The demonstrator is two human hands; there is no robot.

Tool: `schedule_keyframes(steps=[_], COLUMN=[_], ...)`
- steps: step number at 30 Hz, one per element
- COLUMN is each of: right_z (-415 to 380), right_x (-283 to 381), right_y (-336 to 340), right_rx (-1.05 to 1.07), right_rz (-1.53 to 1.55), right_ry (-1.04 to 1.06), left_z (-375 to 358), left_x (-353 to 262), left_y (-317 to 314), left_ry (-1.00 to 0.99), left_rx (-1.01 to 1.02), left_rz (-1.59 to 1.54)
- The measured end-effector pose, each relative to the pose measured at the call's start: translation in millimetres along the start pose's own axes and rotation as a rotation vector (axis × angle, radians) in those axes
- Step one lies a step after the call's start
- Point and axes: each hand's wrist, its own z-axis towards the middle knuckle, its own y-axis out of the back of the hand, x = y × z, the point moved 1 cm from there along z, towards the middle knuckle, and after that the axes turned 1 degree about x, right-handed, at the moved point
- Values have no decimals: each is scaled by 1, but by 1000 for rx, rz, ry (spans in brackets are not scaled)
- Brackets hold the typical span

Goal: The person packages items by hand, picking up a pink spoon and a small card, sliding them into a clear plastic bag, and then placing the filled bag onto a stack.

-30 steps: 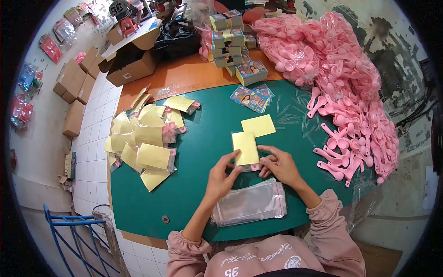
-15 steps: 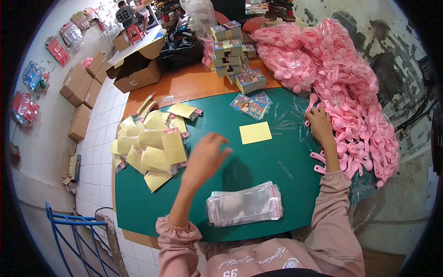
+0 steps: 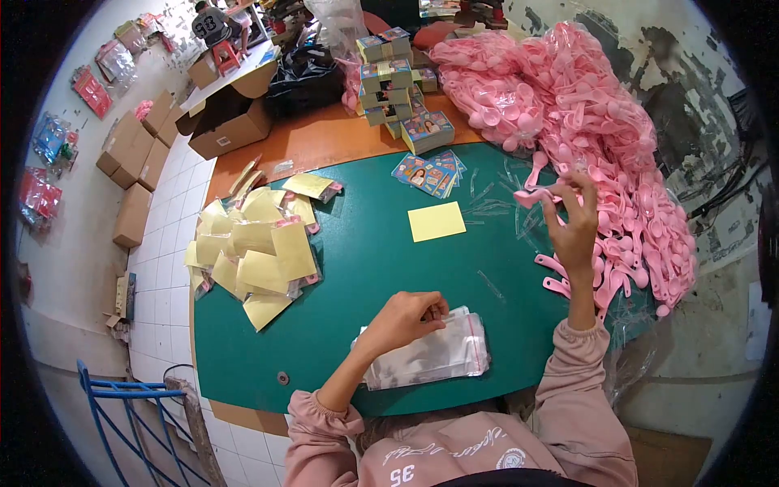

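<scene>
- Head view, far L: yellow-backed packets (image 3: pixel 292 250) piled on green tabletop (image 3: pixel 357 243).
- L hand (image 3: pixel 410 316) held over clear bags (image 3: pixel 430 357), fingers curled; can't tell if a bag's pinched.
- Yellow card (image 3: pixel 436 221) laid flat, mid-table, below printed cards (image 3: pixel 430 174).
- Pink spoon (image 3: pixel 531 197) gripped in R hand (image 3: pixel 574 227) fingertips, raised nr spoon heap (image 3: pixel 621 162).

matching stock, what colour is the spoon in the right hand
Pink; the head view shows the spoon best.
</scene>
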Motion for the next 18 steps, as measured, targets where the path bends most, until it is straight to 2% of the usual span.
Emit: schedule_keyframes(steps=[1, 2, 4, 6, 8, 10, 12, 14, 15, 17, 18], right_z=[-4, -6, -11, -19, -27, -34, -42, -49, -53, -58, -61], right_x=[3, 8, 18, 24, 34, 36, 40, 44, 46, 49, 50], right_y=[2, 6, 12, 14, 16, 20, 24, 28, 29, 33, 34], right_rx=[81, 83, 191, 218, 243, 302, 315, 324, 322, 330, 329], right_rz=[207, 205, 378, 429, 595, 551, 679, 709, 772, 863, 861], right_ry=[-137, -137, -351, -329, -493, -457, -541, -551, -574, -584, -585], left_z=[-1, -1, -3, -5, -5, -6, -6, -5, -6, -5, -5], left_x=[2, 2, 2, -2, -5, -7, -3, 7, 10, 13, 11], left_y=[1, 1, 4, 7, 9, 11, 9, 3, 1, -1, 0], left_ry=[-60, -118, -148, -177, -153, -143, -135, -299, -299, -94, -95], left_rx=[-3, -6, 21, 42, 59, 73, 88, 26, 25, 112, 115], left_rz=[-17, -34, 0, 32, 34, 17, 3, -417, -417, -760, -760])
